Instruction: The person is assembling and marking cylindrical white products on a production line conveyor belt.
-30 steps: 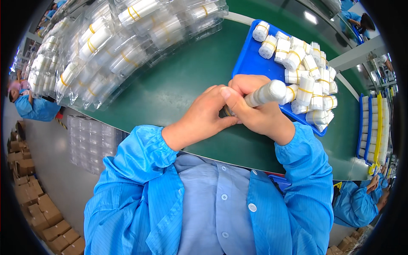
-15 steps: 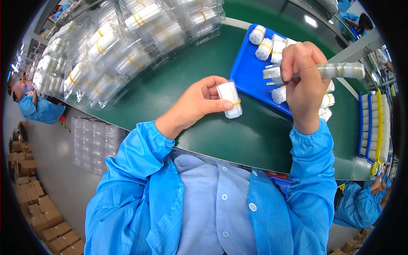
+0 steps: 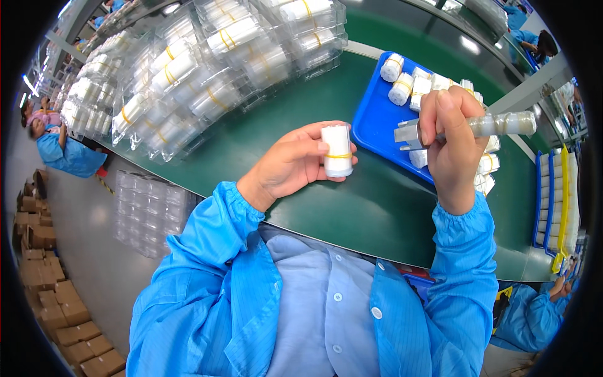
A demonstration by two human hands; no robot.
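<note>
Left hand has fingers curled round white bundle, right hand fingers wrap pronged tool; best pinch lightly, yellow band square.

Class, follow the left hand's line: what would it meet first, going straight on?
Past the white bundle it holds, the left hand would probably meet the blue tray first, though it may pass above; height is unclear.

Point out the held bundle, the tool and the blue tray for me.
Held bundle (image 3: 337, 145): head view, on its white side above the yellow band.
Tool (image 3: 504, 124): head view, on its pale shaft toward picture right.
Blue tray (image 3: 381, 115): head view, on its bare floor.
</note>
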